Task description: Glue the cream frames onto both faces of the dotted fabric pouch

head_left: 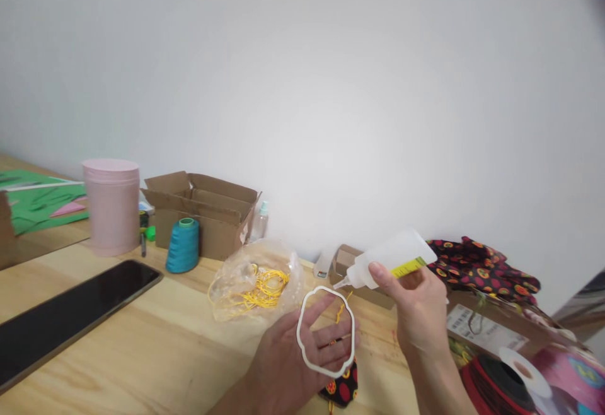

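Note:
My left hand lies palm up over the wooden table, fingers stretched out, with a white scalloped ring frame resting on them. A short yellow thread hangs at the frame's upper part. My right hand grips a translucent squeeze bottle with a yellow label, tilted so that its nozzle points at the frame's top right edge. A piece of black fabric with red dots lies under my left hand.
A clear plastic bag with yellow thread lies left of the frame. Behind stand a teal thread cone, a pink canister and an open cardboard box. A black tablet lies left; patterned fabric and tape rolls sit right.

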A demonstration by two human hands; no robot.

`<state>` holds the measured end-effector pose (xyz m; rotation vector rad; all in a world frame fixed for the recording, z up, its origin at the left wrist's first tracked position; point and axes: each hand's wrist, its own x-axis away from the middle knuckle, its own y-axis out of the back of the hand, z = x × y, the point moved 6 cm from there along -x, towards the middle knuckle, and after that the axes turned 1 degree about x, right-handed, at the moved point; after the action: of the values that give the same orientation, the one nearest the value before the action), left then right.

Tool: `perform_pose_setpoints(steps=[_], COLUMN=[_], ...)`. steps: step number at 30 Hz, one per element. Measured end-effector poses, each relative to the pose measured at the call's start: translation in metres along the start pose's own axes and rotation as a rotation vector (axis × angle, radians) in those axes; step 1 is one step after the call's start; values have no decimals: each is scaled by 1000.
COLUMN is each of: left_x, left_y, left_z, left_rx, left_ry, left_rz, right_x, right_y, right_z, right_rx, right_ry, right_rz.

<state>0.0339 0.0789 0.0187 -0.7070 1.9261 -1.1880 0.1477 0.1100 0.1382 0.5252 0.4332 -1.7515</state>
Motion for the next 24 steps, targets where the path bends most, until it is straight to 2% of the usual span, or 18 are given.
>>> perform_pose_setpoints(steps=[15, 24], left_x=[1, 1], left_y=[4, 5], left_z=[-1, 1], left_rx=[15, 3], left_ry=[-13, -9], left_rz=[-19, -33], right_x=[7, 7], right_y=[-2, -4], right_z=[14, 20], right_rx=[270, 294], right_ry=[122, 163], right_rz=[53, 50])
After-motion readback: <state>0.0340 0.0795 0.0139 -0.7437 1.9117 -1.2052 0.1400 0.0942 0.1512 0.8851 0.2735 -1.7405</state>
